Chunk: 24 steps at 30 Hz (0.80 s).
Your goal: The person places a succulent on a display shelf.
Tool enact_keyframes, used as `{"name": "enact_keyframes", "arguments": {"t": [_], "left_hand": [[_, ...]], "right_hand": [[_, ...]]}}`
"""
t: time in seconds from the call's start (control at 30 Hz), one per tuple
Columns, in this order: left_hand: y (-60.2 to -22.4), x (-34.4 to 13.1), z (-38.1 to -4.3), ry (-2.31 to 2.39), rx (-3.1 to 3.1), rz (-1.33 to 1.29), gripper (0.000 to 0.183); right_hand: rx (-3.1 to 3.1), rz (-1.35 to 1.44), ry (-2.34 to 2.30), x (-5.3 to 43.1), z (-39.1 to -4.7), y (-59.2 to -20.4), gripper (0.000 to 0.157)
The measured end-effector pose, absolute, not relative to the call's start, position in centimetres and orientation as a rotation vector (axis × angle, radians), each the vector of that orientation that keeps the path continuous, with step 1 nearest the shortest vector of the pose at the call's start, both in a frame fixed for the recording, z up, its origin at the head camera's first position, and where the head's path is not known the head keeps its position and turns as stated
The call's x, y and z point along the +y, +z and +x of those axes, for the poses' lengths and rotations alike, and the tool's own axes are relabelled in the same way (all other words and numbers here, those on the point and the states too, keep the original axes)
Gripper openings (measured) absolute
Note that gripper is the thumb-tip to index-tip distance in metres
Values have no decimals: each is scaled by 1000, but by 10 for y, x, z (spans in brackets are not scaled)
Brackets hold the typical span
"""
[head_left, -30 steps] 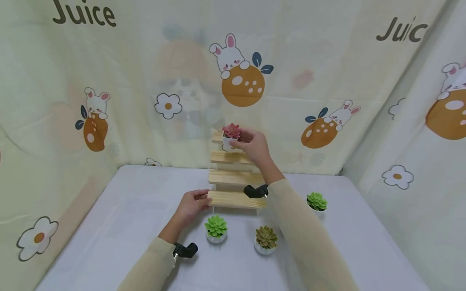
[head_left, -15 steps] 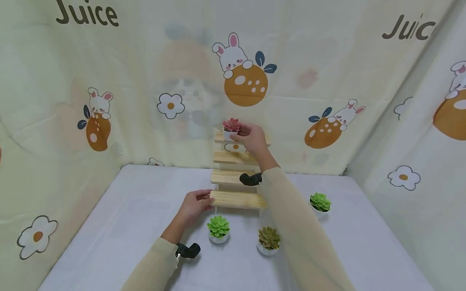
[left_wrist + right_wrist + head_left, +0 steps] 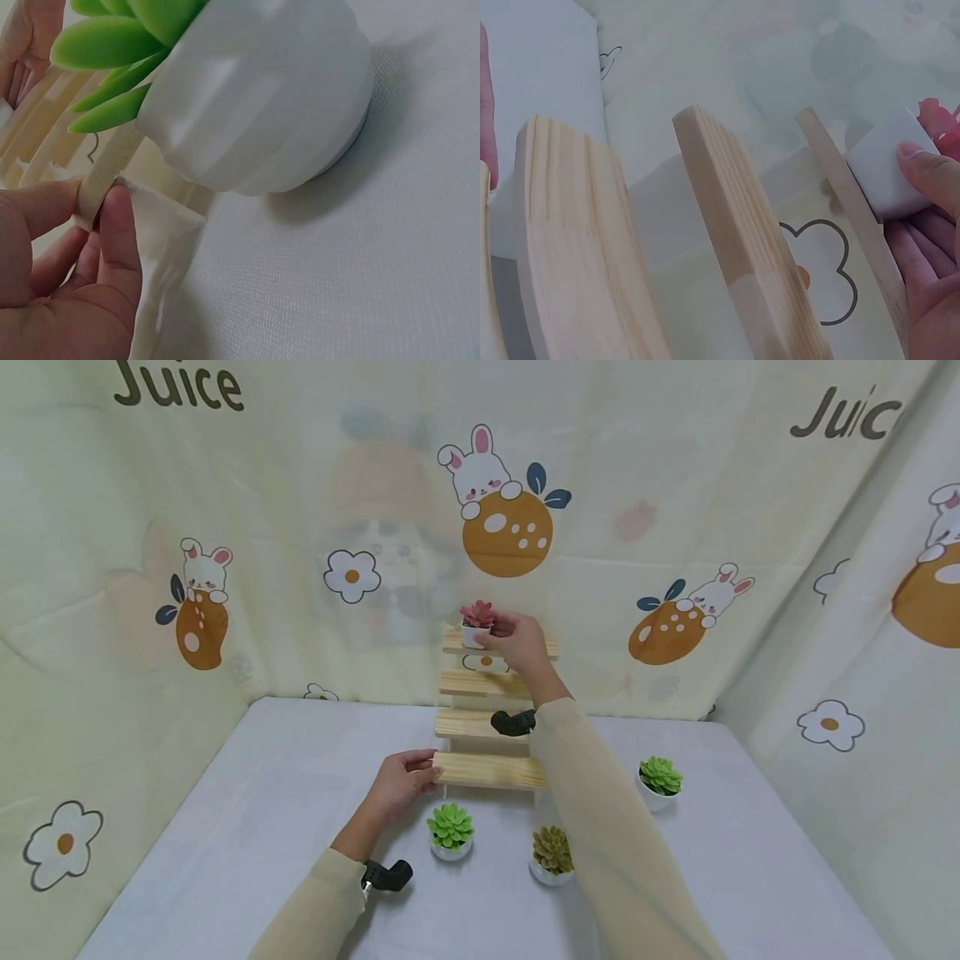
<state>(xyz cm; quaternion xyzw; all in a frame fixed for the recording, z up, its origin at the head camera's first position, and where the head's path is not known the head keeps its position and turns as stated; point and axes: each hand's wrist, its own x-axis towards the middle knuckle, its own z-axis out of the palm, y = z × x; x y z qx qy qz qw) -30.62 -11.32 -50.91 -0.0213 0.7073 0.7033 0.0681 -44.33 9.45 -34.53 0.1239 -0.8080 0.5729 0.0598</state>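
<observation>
My right hand [image 3: 521, 643] grips a small white pot with a red artificial succulent [image 3: 477, 615] at the top tier of a stepped wooden shelf [image 3: 487, 770]. In the right wrist view the white pot [image 3: 889, 169] sits against the top board, with the thumb on its side. My left hand [image 3: 400, 783] pinches the left end of the lowest board; the left wrist view shows thumb and fingers around that board end [image 3: 105, 172]. In front of the shelf stands a bright green succulent [image 3: 450, 828] in a white pot, close to the left wrist.
A brownish-green succulent [image 3: 552, 852] in a white pot stands beside the right sleeve, partly covered by it. Another green succulent [image 3: 660, 777] is farther right on the white-covered table [image 3: 300, 793]. A printed curtain [image 3: 300, 635] hangs right behind the shelf.
My right hand has raised the red succulent slightly and brought it onto the top board. My left hand keeps its hold on the lowest board. The view has shifted a little.
</observation>
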Motion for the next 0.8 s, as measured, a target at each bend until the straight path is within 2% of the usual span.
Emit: {"name": "enact_keyframes", "arguments": {"t": [0.8], "left_hand": [[-510, -114, -307, 2095, 2120, -98, 41]], "right_hand": [[-2399, 472, 1892, 100, -448, -345, 55]]}}
